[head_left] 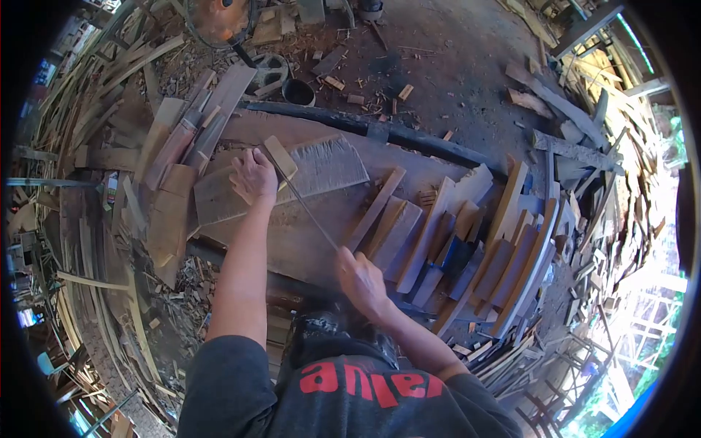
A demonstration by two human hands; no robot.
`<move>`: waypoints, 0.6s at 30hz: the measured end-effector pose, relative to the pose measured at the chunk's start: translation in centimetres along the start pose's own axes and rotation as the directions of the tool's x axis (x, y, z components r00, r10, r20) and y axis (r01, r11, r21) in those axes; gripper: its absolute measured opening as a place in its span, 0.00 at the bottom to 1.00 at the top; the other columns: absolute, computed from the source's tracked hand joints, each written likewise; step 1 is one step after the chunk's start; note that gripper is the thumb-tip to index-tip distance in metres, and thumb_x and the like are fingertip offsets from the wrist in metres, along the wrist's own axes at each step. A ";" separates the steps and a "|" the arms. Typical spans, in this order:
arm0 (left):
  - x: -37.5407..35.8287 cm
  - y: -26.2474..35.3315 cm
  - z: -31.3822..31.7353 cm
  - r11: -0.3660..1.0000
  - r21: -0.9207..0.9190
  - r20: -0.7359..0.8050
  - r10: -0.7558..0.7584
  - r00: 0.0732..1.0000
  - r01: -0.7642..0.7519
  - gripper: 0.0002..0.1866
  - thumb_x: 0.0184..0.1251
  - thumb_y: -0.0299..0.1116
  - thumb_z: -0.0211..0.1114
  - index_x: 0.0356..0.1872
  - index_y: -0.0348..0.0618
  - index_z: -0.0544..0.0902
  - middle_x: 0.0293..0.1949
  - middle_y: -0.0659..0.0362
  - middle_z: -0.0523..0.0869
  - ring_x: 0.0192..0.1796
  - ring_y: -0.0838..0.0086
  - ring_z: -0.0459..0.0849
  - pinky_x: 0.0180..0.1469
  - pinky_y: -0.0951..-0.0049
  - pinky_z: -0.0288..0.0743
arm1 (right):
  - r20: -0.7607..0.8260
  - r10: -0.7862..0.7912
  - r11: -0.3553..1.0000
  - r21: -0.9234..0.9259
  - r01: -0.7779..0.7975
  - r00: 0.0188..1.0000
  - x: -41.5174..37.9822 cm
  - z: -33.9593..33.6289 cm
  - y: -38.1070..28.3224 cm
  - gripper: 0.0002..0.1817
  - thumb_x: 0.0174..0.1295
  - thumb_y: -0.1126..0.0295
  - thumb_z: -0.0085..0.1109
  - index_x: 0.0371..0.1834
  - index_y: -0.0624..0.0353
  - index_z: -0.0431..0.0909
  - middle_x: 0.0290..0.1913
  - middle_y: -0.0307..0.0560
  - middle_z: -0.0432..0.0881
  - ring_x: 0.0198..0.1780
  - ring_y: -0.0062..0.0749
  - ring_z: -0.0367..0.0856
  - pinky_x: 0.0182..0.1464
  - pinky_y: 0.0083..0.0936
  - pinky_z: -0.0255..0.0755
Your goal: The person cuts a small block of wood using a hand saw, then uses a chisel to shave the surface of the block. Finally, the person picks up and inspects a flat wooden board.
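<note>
On the long workbench (292, 252), a small pale wooden block (280, 158) lies over a wide rough-faced board (332, 166). My left hand (255, 177) grips the block at its left side, with the fingers bent. A long thin tool (312, 215), dark and file-like, slants from the block's near edge down to my right hand (363, 283). That hand is closed around the tool's lower end, which the fingers hide. The tool's far end meets the block close to my left fingers.
Several cut wooden pieces (426, 235) stand in rows along the bench's right side. Stacked planks (186, 131) lie at its left end. Beyond the bench are a round fan (221, 14), a dark bucket (299, 93) and wood scraps on the ground. Piled timber (610, 190) lines the right.
</note>
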State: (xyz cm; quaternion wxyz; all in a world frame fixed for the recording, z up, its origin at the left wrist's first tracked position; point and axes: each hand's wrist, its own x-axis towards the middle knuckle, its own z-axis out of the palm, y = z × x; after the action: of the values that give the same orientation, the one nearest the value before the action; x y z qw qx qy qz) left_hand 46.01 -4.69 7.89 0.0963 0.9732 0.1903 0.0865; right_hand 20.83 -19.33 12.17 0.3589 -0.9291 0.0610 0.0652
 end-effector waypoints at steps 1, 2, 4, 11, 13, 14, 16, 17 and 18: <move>-0.1 -0.2 0.3 1.000 -0.004 -0.032 0.017 0.999 -0.017 0.20 0.76 0.53 0.45 0.51 0.57 0.81 0.56 0.53 0.77 0.53 0.45 0.79 0.54 0.48 0.74 | -0.063 -0.027 1.000 0.007 0.028 0.998 2.5 2.5 -0.3 0.07 0.68 0.71 0.53 0.46 0.55 0.67 0.30 0.60 0.78 0.30 0.59 0.82 0.31 0.50 0.78; 0.0 -0.4 0.5 1.000 0.002 -0.036 0.008 0.999 -0.008 0.20 0.76 0.53 0.45 0.51 0.57 0.81 0.56 0.53 0.77 0.53 0.45 0.79 0.54 0.48 0.74 | -0.129 -0.057 0.998 0.013 0.059 0.990 4.6 3.8 -0.8 0.08 0.68 0.71 0.52 0.46 0.55 0.66 0.30 0.60 0.78 0.30 0.59 0.82 0.31 0.50 0.78; 0.2 -0.4 0.6 1.000 0.007 -0.035 -0.001 0.999 0.001 0.20 0.76 0.53 0.45 0.52 0.57 0.81 0.56 0.53 0.77 0.53 0.46 0.79 0.53 0.47 0.74 | -0.121 -0.075 0.996 0.030 0.079 0.990 7.5 3.8 -1.5 0.08 0.68 0.71 0.52 0.47 0.55 0.66 0.30 0.60 0.78 0.30 0.59 0.83 0.31 0.50 0.78; 0.0 0.4 -0.4 0.998 0.013 0.048 -0.066 0.997 0.066 0.20 0.76 0.53 0.45 0.53 0.59 0.80 0.55 0.55 0.77 0.50 0.47 0.79 0.54 0.49 0.72 | -0.049 0.009 1.000 0.014 -0.008 0.999 -0.7 -1.5 -1.8 0.09 0.66 0.69 0.55 0.46 0.54 0.68 0.30 0.60 0.77 0.32 0.59 0.83 0.32 0.49 0.78; 0.0 0.2 -0.3 0.999 0.011 0.070 -0.049 0.996 0.048 0.19 0.76 0.53 0.45 0.52 0.59 0.80 0.55 0.55 0.77 0.50 0.47 0.79 0.54 0.49 0.72 | -0.041 0.067 0.997 -0.024 -0.068 0.997 -1.7 -1.7 -1.7 0.09 0.66 0.68 0.57 0.45 0.55 0.69 0.30 0.59 0.77 0.32 0.59 0.83 0.32 0.49 0.77; 0.3 0.1 -0.3 1.000 0.013 0.072 -0.020 0.997 0.019 0.19 0.76 0.52 0.46 0.52 0.58 0.80 0.55 0.55 0.77 0.50 0.47 0.79 0.54 0.49 0.72 | -0.087 0.030 0.999 0.020 -0.028 0.996 -0.6 -0.7 -1.8 0.10 0.66 0.68 0.57 0.45 0.55 0.69 0.30 0.59 0.77 0.32 0.59 0.83 0.32 0.49 0.77; 0.2 -0.1 0.1 1.000 0.015 0.055 -0.021 0.998 0.020 0.19 0.76 0.52 0.46 0.52 0.58 0.80 0.55 0.55 0.77 0.50 0.47 0.79 0.55 0.49 0.71 | -0.152 -0.023 0.999 0.042 0.030 0.988 4.9 2.8 -2.4 0.11 0.66 0.68 0.57 0.47 0.55 0.68 0.30 0.59 0.77 0.32 0.59 0.83 0.32 0.50 0.77; 0.4 -0.2 0.1 1.000 0.010 0.035 -0.013 0.999 0.013 0.19 0.76 0.52 0.46 0.51 0.57 0.80 0.54 0.56 0.77 0.51 0.47 0.79 0.55 0.49 0.71 | -0.176 -0.041 0.999 0.020 0.045 0.984 7.9 4.1 -2.7 0.11 0.66 0.68 0.57 0.48 0.55 0.68 0.30 0.59 0.77 0.32 0.59 0.83 0.32 0.50 0.77; 0.7 -0.2 -0.1 1.000 0.019 0.028 -0.014 1.000 0.013 0.19 0.76 0.52 0.46 0.51 0.57 0.80 0.54 0.56 0.77 0.51 0.47 0.79 0.55 0.49 0.71 | -0.174 -0.044 0.998 0.030 0.050 0.984 8.8 4.3 -2.6 0.11 0.66 0.68 0.57 0.48 0.55 0.68 0.30 0.59 0.77 0.32 0.59 0.83 0.32 0.50 0.77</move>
State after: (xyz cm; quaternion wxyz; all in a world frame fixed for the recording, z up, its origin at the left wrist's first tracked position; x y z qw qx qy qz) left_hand 46.55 -4.18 8.00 0.0907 0.9738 0.1962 0.0703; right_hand 29.55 -15.09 9.34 0.3692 -0.9262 0.0713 -0.0256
